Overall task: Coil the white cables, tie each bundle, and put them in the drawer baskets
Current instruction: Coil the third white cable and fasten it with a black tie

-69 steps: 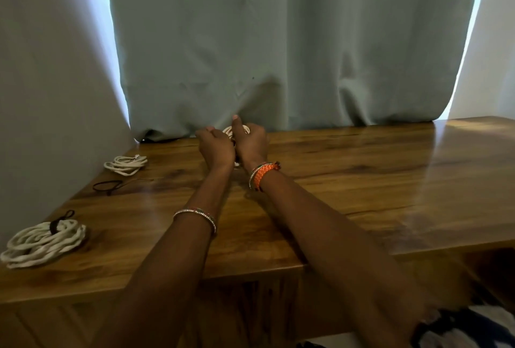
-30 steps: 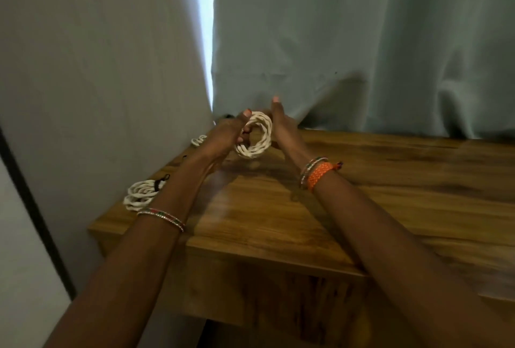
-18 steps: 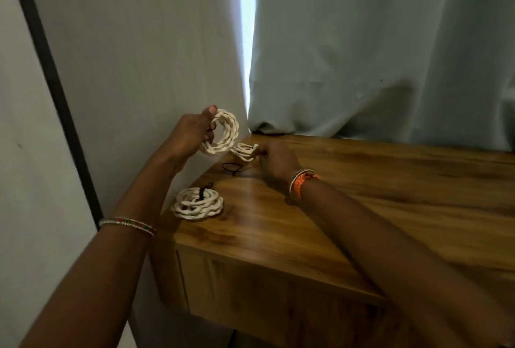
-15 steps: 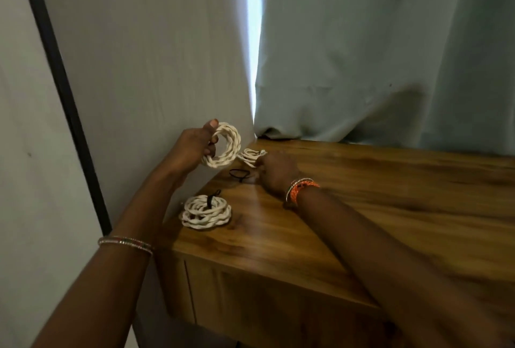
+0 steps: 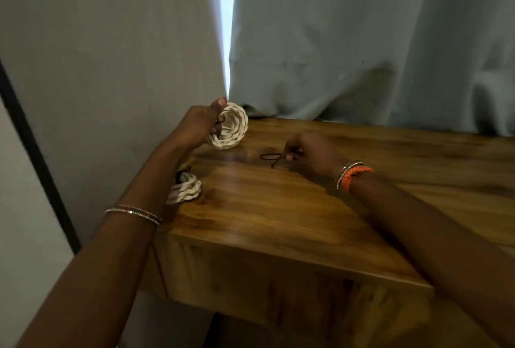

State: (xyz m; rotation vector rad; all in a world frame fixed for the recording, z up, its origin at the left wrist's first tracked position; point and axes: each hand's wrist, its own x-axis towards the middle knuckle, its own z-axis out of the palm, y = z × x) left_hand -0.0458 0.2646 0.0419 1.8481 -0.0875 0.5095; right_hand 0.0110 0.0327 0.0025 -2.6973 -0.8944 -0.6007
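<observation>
A coiled cable (image 5: 232,126) is held by the left hand (image 5: 196,124) above the table's (image 5: 278,208) far left corner. To its right, the right hand (image 5: 312,154) pinches a tie (image 5: 271,157) on the tabletop. A tied bundle (image 5: 185,188) lies nearer, at the left edge, partly behind the left forearm. A curtain (image 5: 362,41) hangs behind.

- The room is sitting in dim, muted light, with colours looking greyish.
- Daylight is coming through a narrow bright gap (image 5: 226,27) between the curtains (image 5: 362,41) at the far left, blowing out to white.
- A soft sheen is lying on the wooden tabletop (image 5: 278,208) below that gap.
- The near forearms and the table's front face are falling into deep shadow.
- Slight motion blur is softening edges, and straight lines at the left are bending outward.
</observation>
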